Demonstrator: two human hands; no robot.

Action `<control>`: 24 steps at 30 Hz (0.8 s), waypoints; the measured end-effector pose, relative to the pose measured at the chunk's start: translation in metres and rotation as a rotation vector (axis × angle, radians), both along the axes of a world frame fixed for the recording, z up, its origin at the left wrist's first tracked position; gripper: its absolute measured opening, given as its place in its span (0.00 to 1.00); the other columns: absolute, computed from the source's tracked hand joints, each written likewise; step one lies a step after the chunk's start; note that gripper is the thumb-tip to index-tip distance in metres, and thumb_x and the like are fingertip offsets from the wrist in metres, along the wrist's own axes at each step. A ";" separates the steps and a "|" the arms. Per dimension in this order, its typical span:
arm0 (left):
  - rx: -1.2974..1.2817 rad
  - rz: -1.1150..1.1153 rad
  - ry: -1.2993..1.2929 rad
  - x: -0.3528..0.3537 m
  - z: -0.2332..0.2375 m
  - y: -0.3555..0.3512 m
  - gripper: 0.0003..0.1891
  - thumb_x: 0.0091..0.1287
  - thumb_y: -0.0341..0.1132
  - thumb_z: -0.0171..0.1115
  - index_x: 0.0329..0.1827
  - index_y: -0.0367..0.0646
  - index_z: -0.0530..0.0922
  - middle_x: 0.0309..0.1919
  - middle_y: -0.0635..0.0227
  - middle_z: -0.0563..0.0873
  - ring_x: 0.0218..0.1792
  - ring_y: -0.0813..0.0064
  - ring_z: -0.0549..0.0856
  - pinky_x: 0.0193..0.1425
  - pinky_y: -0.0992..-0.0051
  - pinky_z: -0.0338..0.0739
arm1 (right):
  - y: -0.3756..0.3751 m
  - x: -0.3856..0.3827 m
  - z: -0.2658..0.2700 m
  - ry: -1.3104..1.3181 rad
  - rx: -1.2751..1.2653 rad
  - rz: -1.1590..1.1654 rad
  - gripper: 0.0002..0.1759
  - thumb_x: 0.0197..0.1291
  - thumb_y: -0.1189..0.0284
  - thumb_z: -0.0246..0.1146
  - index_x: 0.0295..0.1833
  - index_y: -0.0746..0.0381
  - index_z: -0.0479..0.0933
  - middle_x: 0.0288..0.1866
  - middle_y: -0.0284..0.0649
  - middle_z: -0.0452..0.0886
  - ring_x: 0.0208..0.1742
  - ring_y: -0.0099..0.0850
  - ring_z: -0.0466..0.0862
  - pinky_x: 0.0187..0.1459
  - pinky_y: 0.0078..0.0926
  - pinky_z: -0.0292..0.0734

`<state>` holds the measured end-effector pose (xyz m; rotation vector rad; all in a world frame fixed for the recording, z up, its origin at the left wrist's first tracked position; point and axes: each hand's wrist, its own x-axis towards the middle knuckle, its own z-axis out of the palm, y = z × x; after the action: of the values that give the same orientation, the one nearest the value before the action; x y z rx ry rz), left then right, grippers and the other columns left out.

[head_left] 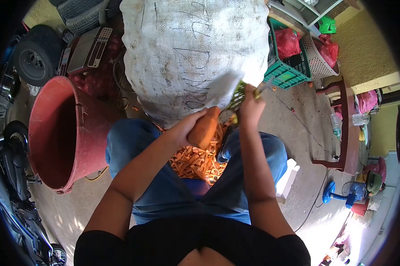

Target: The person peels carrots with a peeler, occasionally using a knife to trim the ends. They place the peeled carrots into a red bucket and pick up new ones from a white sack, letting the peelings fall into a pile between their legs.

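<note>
A thick orange carrot (204, 130) is in my left hand (185, 129), whose fingers wrap its left side. The narrower end points up and away from me. To the right, my right hand (252, 107) is closed around a green slotted tool (236, 97) near that end; its exact kind is blurred. A greyish smear shows beyond the right fist, too blurred to name. Orange peelings (195, 160) lie heaped between my legs, beneath the carrot.
A large white sack (182, 53) with handwriting stands directly ahead. On the left are a red tub (78, 133), a scale (90, 49) and a wheel (36, 55). A green crate (288, 73), a wooden frame (348, 128) and a blue fan (342, 195) stand right.
</note>
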<state>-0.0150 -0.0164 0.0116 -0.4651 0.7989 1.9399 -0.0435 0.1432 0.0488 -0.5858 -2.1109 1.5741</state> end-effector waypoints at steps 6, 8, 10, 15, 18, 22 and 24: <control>0.056 0.141 0.007 0.001 -0.007 0.007 0.15 0.64 0.40 0.39 0.41 0.39 0.70 0.28 0.63 0.79 0.22 0.74 0.80 0.23 0.79 0.78 | -0.053 0.034 -0.006 0.204 0.240 0.271 0.10 0.55 0.72 0.53 0.31 0.69 0.72 0.21 0.53 0.73 0.23 0.43 0.76 0.27 0.31 0.69; 0.070 0.166 0.053 0.003 -0.013 0.007 0.16 0.65 0.41 0.38 0.41 0.40 0.70 0.28 0.64 0.79 0.23 0.74 0.80 0.25 0.75 0.79 | -0.049 0.032 -0.005 0.130 0.211 0.257 0.10 0.55 0.71 0.53 0.31 0.69 0.72 0.20 0.53 0.73 0.22 0.42 0.75 0.27 0.31 0.69; 0.021 0.102 0.101 0.003 -0.003 0.004 0.16 0.65 0.42 0.37 0.43 0.40 0.69 0.29 0.65 0.79 0.24 0.75 0.80 0.27 0.74 0.79 | -0.043 0.025 -0.008 0.059 0.179 0.244 0.11 0.55 0.71 0.53 0.31 0.69 0.72 0.20 0.52 0.73 0.21 0.42 0.75 0.26 0.31 0.68; -0.220 -0.136 0.297 0.024 0.001 0.017 0.18 0.65 0.44 0.40 0.48 0.41 0.68 0.35 0.68 0.78 0.33 0.80 0.78 0.35 0.79 0.75 | 0.016 -0.024 -0.042 -0.049 0.210 -0.096 0.15 0.52 0.68 0.55 0.23 0.71 0.73 0.14 0.43 0.72 0.16 0.27 0.69 0.22 0.28 0.65; -0.166 -0.135 0.220 0.025 0.026 0.016 0.17 0.64 0.45 0.42 0.48 0.42 0.68 0.36 0.67 0.78 0.34 0.81 0.78 0.36 0.78 0.75 | 0.036 -0.031 -0.051 -0.157 0.157 -0.146 0.14 0.53 0.70 0.54 0.24 0.72 0.72 0.14 0.46 0.73 0.15 0.29 0.71 0.20 0.29 0.64; -0.003 -0.045 -0.024 0.004 0.019 0.003 0.19 0.64 0.46 0.42 0.47 0.41 0.69 0.37 0.63 0.78 0.34 0.73 0.79 0.36 0.68 0.76 | 0.002 -0.009 -0.012 0.003 0.008 -0.064 0.14 0.54 0.70 0.54 0.24 0.71 0.72 0.14 0.40 0.72 0.15 0.23 0.67 0.20 0.25 0.63; 0.141 -0.033 0.021 0.001 0.000 0.002 0.19 0.63 0.46 0.41 0.47 0.41 0.69 0.37 0.62 0.78 0.34 0.69 0.80 0.34 0.64 0.77 | -0.015 0.004 -0.004 0.040 -0.187 0.065 0.13 0.55 0.69 0.53 0.27 0.69 0.73 0.16 0.39 0.73 0.16 0.22 0.68 0.20 0.23 0.64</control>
<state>-0.0145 -0.0144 0.0115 -0.3446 0.6737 1.9574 -0.0398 0.1280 0.0450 -0.5464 -1.9849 1.8181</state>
